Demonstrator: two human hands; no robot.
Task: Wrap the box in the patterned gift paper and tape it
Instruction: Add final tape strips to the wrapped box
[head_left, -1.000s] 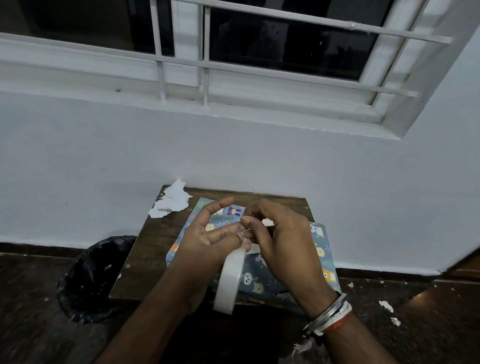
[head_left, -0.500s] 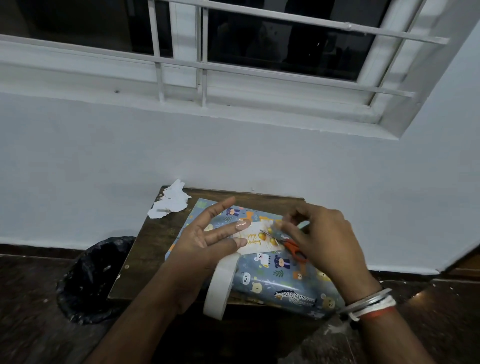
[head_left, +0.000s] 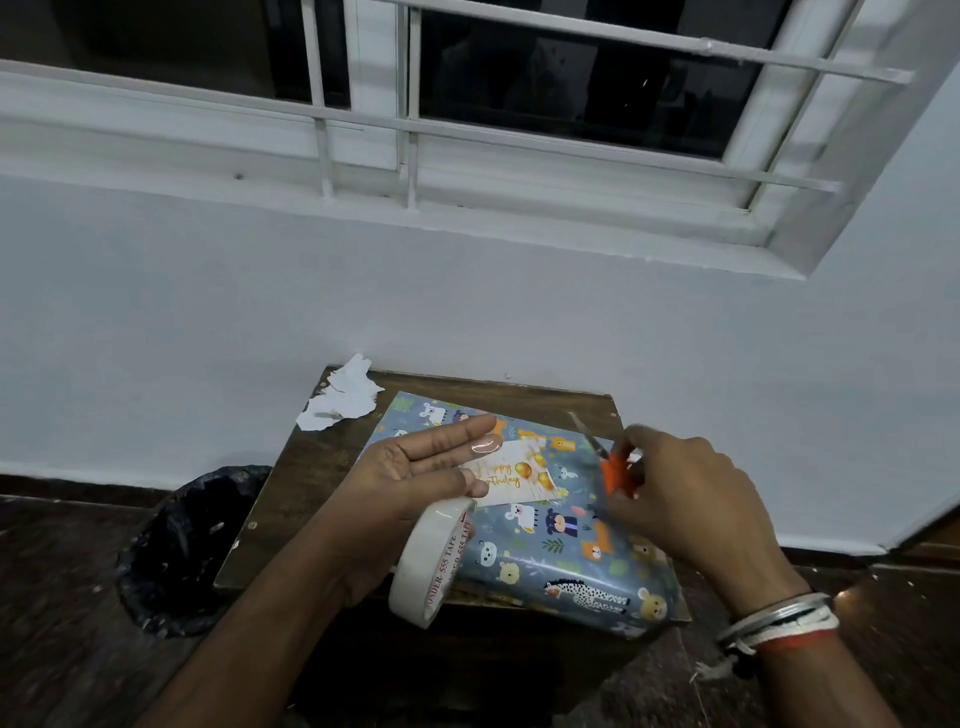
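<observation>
Nearest, a tape roll (head_left: 434, 561) is seen hanging under the left hand (head_left: 410, 478). Which digit carries it is hidden, so that grip cannot be told. The visible fingers (head_left: 457, 434) are held straight and close together, pointing right over the box, and a glossy patch on one fingertip is judged to be a cut strip of tape. It is not clear whether these fingers touch the card or hover just above it.

On the right, the right hand (head_left: 685, 499) is curled round the orange handles of the scissors (head_left: 615, 475). The blades are blurred and point to the far left. Bangles (head_left: 779, 621) are worn on that wrist.

The box (head_left: 561, 551) lies flat on the bench (head_left: 311, 467), fully covered in the patterned gift paper, with its near right corner at the bench's near edge. It is judged light and stiff underneath. The paper looks glossy, so it is likely slippery and easily creased or torn. It is best steadied by a flat palm on top or taken by two opposite edges, not pinched at the folds.

A birthday card (head_left: 514, 475) lies on the box top, just beside the left fingertips.

Torn paper scraps (head_left: 343, 400) lie on the far left corner of the bench. A black bin (head_left: 182, 545) stands on the floor to the left. Beyond are a white wall and a barred window (head_left: 519, 130).
</observation>
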